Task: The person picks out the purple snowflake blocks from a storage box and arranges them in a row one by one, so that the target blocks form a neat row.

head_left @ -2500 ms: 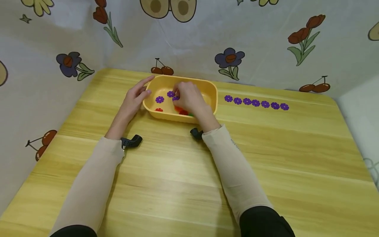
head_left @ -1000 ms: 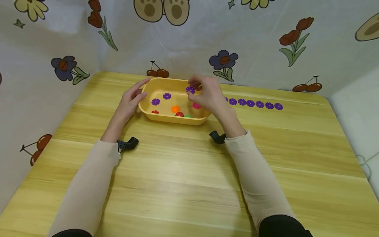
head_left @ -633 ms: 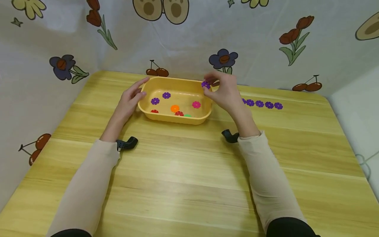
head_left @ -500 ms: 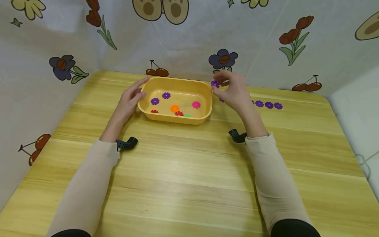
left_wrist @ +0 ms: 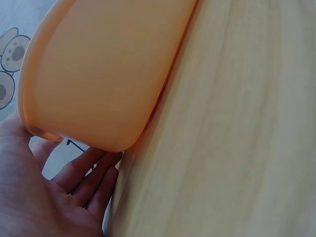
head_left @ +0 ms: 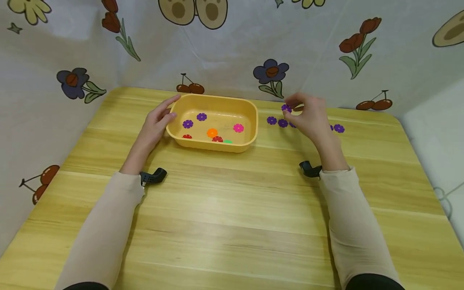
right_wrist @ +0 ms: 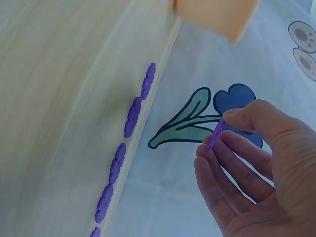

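Note:
In the head view, my left hand point(head_left: 154, 125) holds the left end of a yellow plastic tub point(head_left: 214, 146), thumb at the rim. The left wrist view shows its fingers against the outside of the tub's end wall point(left_wrist: 98, 108). Between thumb and fingertips, my right hand point(head_left: 309, 117) pinches a purple flower-shaped disc point(head_left: 286, 108), seen edge-on as a thin purple disc point(right_wrist: 216, 134) in the right wrist view. This hand is above a row of similar purple discs point(head_left: 272, 120) to the right of the tub, hiding part of the row.
Inside the tub lie two purple discs, among them one purple disc point(head_left: 187, 124), plus an orange disc point(head_left: 212, 132), a pink disc point(head_left: 238, 128), red ones and a green one. A patterned cloth point(head_left: 224, 52) rises behind the wooden table point(head_left: 217, 225).
My right hand has lifted a purple disc out of the tub and carried it rightward past the rim, over the row. The left hand has stayed on the tub's left end.

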{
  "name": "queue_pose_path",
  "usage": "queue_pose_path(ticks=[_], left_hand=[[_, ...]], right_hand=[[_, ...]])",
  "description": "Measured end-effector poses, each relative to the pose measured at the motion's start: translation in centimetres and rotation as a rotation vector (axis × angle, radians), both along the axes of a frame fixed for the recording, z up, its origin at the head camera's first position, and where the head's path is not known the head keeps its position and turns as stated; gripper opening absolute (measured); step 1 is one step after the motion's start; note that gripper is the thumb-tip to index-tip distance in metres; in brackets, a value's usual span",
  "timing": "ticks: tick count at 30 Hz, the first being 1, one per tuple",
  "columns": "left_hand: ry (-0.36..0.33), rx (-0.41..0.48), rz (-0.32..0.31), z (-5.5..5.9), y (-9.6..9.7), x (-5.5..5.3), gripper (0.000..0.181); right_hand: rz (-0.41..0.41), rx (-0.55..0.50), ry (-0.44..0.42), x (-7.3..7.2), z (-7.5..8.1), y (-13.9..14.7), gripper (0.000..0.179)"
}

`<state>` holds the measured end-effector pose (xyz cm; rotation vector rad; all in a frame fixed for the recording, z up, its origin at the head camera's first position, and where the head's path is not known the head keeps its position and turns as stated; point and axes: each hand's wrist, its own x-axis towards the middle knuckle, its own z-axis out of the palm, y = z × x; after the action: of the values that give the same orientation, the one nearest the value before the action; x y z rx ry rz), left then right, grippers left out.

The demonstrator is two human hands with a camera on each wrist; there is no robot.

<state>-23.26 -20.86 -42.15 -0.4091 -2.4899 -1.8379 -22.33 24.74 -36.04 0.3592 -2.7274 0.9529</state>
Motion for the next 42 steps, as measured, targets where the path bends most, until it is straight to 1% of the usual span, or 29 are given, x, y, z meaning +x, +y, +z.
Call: queue_pose_path(ticks=[5,9,15,18,23,27,33,37,42], left_hand=[[0.006,0.011,-0.003,-0.2,0.1,0.1,0.050],[-0.002,0.019,-0.015,-0.3,0.4,0.0,0.050],[0.000,0.028,-0.024,-0.3,0.7,-0.3,0.050],[0.000,0.019,-0.027,-0.3,0.8,-0.4,0.050],[-0.003,0.008,-0.018,-0.4,0.7,-0.3,0.050],[-0.006,0.001,-0.013,-0.5,0.5,-0.3,0.050],[-0.009,-0.007,-0.004,-0.3,0.0,0.2,0.050],[-0.011,-0.009,-0.001,-0.1,0.0,0.1,0.050],[-0.013,-0.023,0.007,0.2,0.0,0.2,0.050]], right_hand=[[0.002,0.021,-0.043,0.1,0.2,0.9,0.031],[-0.011,0.025,-0.066,0.7,0.0,2.9,0.032],[-0.079,0.040,-0.039,1.9,-1.1,6.9,0.034],[-0.108,0.054,-0.027,2.5,-1.4,8.6,0.034],[-0.143,0.076,-0.031,3.5,-1.5,11.0,0.033],[-0.190,0.093,-0.040,4.1,-1.3,12.6,0.035],[-0.252,0.079,-0.033,4.3,-1.4,14.4,0.037],[-0.260,0.075,-0.058,4.2,-1.8,15.7,0.037],[-0.268,0.159,-0.136,4.1,-2.4,16.7,0.038]])
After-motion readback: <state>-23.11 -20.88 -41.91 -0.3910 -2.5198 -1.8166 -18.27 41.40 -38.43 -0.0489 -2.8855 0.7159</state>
